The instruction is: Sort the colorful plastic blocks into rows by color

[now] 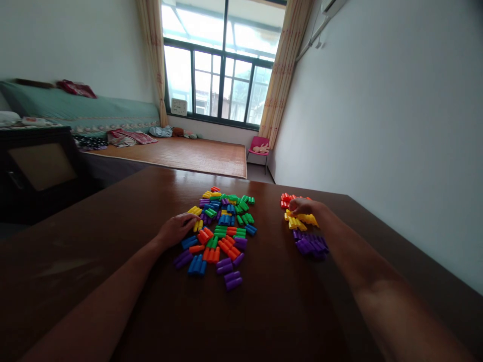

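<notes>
A mixed pile of small plastic blocks, each like joined tubes, lies in the middle of the brown table. At its left edge my left hand [181, 224] is closed, fingertips on a yellow block [198, 225]. Another yellow block [194, 210] lies just beyond those fingers. My right hand [302, 205] is over the sorted blocks on the right, its fingers pinched at a yellow block [289, 214], which they partly hide. Around it are a yellow group [298, 222], a red-orange group [286, 198] behind and a purple group [311, 245] in front.
The dark brown table [264, 311] is glossy. Purple blocks [233, 280] lie nearest me, and green blocks [245, 219] line the pile's right side. Beyond the table are a bed [196, 153], a pink chair [258, 142] and a dark cabinet [37, 166]. A white wall rises at right.
</notes>
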Demonstrator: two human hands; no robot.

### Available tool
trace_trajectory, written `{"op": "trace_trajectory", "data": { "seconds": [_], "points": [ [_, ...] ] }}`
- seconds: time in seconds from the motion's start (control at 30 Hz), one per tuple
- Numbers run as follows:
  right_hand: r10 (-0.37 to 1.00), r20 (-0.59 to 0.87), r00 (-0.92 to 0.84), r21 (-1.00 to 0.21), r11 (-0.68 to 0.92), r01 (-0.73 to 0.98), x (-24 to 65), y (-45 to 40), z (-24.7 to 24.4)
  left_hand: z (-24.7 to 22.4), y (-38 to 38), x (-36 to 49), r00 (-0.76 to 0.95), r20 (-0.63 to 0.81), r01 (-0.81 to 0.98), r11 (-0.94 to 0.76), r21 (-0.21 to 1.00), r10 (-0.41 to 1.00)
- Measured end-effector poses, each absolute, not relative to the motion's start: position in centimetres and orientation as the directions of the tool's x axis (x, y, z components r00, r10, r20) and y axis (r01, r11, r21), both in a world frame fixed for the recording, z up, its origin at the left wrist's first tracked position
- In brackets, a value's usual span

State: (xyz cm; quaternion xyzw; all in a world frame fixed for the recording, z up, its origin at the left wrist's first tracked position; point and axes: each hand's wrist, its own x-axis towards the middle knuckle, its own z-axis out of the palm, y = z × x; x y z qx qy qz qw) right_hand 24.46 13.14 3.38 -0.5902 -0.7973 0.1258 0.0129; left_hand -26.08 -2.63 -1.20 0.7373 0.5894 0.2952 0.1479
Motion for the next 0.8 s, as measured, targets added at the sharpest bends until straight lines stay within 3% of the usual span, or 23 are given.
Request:
{"op": "trace_trajectory", "data": {
  "seconds": [0.1, 0.33, 0.53, 0.7, 0.8],
  "points": [
    [0.930, -0.229, -0.287, -0.233, 0.233, 0.944, 24.3, 13.1, 3.6, -1.0, -2.7, -26.0, 0.127, 0.251, 0.772, -0.254, 0.583, 0.960],
    [0.934, -0.226, -0.277, -0.278, 0.210, 0.937, 24.4, 11.2, 5.8, -1.4, -2.5, -26.2, 0.138, 0.263, 0.790, -0.267, 0.552, 0.955],
    [0.897, -0.237, -0.373, -0.369, 0.272, 0.889, 23.8, 8.8, 7.6, -1.4, -2.5, -26.3, 0.137, 0.281, 0.774, -0.280, 0.568, 0.950],
    [0.947, -0.043, -0.320, -0.273, 0.297, 0.915, 25.1, 6.4, 8.1, -1.1, -2.6, -26.4, 0.121, 0.299, 0.761, -0.282, 0.585, 0.946],
    [0.939, 0.088, -0.333, -0.276, 0.344, 0.898, 26.3, 4.8, 7.5, -1.3, -2.4, -26.5, 0.112, 0.313, 0.753, -0.287, 0.593, 0.943]
  ]
}}
